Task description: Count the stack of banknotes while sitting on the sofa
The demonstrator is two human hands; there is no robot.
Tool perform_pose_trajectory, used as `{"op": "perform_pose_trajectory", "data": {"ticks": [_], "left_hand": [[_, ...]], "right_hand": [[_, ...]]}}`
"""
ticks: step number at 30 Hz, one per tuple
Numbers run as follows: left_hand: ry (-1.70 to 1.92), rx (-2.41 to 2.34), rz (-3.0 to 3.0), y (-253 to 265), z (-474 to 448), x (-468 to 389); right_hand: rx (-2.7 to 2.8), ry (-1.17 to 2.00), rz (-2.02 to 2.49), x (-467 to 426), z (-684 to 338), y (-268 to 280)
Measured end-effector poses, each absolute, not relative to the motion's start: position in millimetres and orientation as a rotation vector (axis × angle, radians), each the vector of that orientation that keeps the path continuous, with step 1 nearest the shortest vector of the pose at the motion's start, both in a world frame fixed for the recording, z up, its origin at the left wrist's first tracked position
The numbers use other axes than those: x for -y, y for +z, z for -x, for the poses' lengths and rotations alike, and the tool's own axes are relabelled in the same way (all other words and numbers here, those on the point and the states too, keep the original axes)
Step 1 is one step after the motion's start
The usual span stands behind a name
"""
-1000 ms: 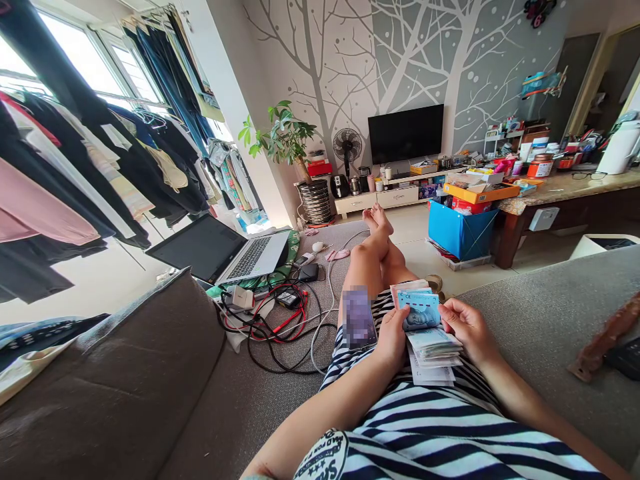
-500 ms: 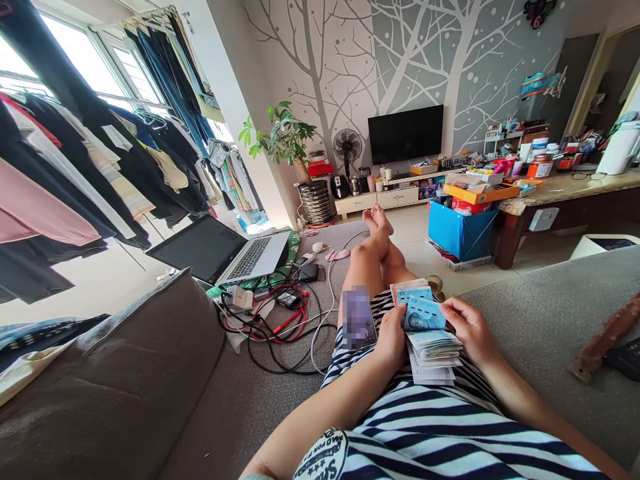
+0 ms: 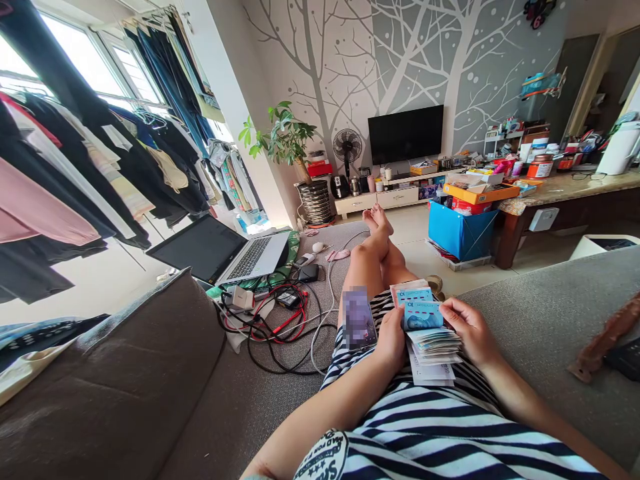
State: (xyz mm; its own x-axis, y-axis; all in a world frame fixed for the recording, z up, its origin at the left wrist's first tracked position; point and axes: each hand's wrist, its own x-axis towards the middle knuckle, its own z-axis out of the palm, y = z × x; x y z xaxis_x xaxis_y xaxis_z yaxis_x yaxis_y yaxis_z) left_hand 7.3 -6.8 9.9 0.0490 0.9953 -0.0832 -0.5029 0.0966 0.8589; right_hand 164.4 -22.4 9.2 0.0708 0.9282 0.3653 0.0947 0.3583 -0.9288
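Observation:
A stack of banknotes (image 3: 434, 348) is held over my lap, its lower notes folded down toward me in layers. My left hand (image 3: 391, 339) grips the left side of the stack, thumb on top. At the right, my right hand (image 3: 469, 327) pinches the upper right corner of a blue 10 banknote (image 3: 423, 317). More blue and pinkish notes (image 3: 411, 293) show behind it, toward my knees. A phone (image 3: 359, 319), its screen partly blurred, lies on my striped clothing beside my left hand.
Left on the sofa are an open laptop (image 3: 255, 259), tangled cables (image 3: 285, 327) and a black adapter (image 3: 289, 299). A dark cushion (image 3: 115, 380) stands nearer. Ahead are a blue bin (image 3: 463, 230) and a cluttered table (image 3: 570, 187). A brown object (image 3: 607, 333) lies at the right.
The blue 10 note between my hands has shifted slightly and lies flatter, its top edge now level. Both hands stay almost in place.

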Motion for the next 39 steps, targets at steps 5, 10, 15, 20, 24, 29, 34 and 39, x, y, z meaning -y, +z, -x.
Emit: {"op": "perform_pose_trajectory", "data": {"ticks": [5, 10, 15, 20, 24, 29, 34, 39], "left_hand": [[1.337, -0.841, -0.715, 5.5, -7.6, 6.0], [1.326, -0.819, -0.722, 8.8, -8.4, 7.9], [1.323, -0.872, -0.739, 14.8, -7.5, 10.6], [1.315, -0.827, -0.730, 9.8, -7.3, 8.2], [1.287, -0.725, -0.663, 5.2, -8.0, 5.6], [1.269, -0.697, -0.673, 6.5, -8.3, 7.1], [1.268, -0.729, -0.694, 8.9, -7.4, 9.4], [1.239, -0.720, -0.709, 9.5, -6.9, 9.8]], "right_hand": [[1.355, 0.824, 1.012, 21.9, -164.7, 8.3], [1.361, 0.831, 1.011, 21.5, -164.9, 7.4], [1.353, 0.818, 0.999, 21.9, -164.3, 6.8], [1.342, 0.813, 0.960, 22.1, -165.1, 5.0], [1.345, 0.827, 0.908, 22.1, -165.4, 2.9], [1.354, 0.872, 0.992, 18.5, -165.2, 0.3], [1.337, 0.870, 1.108, 14.0, -167.2, -2.8], [1.371, 0.794, 1.139, 13.1, -167.4, -4.0]]}}
